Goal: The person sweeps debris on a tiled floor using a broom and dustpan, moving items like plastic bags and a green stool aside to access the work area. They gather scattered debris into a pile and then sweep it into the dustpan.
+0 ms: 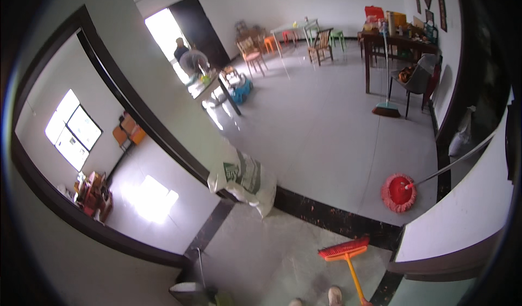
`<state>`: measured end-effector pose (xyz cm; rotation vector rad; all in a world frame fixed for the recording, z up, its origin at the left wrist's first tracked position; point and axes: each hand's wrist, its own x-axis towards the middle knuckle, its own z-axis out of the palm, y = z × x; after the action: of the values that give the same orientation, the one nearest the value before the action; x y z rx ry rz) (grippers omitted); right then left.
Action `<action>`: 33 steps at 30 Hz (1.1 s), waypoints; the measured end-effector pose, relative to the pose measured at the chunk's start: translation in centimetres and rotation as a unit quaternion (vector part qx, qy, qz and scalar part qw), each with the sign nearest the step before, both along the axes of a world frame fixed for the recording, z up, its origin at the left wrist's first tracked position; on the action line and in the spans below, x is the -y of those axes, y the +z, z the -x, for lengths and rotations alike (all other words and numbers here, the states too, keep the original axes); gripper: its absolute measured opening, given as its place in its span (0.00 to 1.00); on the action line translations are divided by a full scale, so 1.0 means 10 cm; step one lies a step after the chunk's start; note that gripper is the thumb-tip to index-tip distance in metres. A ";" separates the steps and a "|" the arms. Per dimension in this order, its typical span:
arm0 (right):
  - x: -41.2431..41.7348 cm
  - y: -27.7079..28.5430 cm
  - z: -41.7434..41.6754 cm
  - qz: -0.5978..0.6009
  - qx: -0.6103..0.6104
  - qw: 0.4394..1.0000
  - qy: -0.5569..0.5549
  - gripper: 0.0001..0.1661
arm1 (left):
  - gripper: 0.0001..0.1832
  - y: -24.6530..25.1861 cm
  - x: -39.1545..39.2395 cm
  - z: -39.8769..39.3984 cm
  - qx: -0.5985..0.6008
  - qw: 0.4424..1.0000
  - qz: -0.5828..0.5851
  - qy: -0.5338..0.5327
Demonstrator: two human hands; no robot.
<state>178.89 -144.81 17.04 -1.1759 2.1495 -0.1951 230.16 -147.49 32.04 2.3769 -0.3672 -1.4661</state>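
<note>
At the bottom edge, a sliver of what looks like my right hand (366, 303) is on the yellow handle of a broom (354, 275). The broom's orange head and red bristles (344, 249) are over the grey floor, close to a dark threshold strip (326, 212). The rest of that hand is cut off by the frame. My left hand is out of view. The tips of my light shoes (335, 295) show left of the handle. Further left, a long-handled dustpan (188, 288) stands by the door frame, partly blurred, with its thin metal handle (200, 265) upright.
A white woven sack (248, 179) slumps at the wall corner. Reddish debris lies along the strip. A red mop (399, 192) leans at the right doorway. Beyond are a second broom (386, 108), a loaded table (399, 38), chairs (321, 47) and a person (179, 49) by the far doorway.
</note>
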 end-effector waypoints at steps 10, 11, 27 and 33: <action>0.28 1.63 -0.52 -0.186 -0.041 0.973 0.130 0.31 | 0.19 0.05 -0.55 -1.00 0.016 0.996 -0.086 0.011; 0.57 1.43 -0.78 -0.120 -0.024 0.982 0.143 0.31 | 0.20 0.04 -0.51 -1.14 0.018 0.996 -0.092 0.005; -0.39 1.38 -0.95 -0.346 -0.073 0.931 0.094 0.34 | 0.20 -0.02 -0.37 -2.03 -0.055 0.996 -0.057 0.042; -0.83 1.91 -0.57 -0.299 -0.089 0.950 0.003 0.27 | 0.20 -0.07 0.01 -1.41 -0.095 0.992 -0.011 -0.078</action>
<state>184.60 -136.51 36.14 -0.8607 2.1278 0.5521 244.29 -147.56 31.35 2.2446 -0.5012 -1.7575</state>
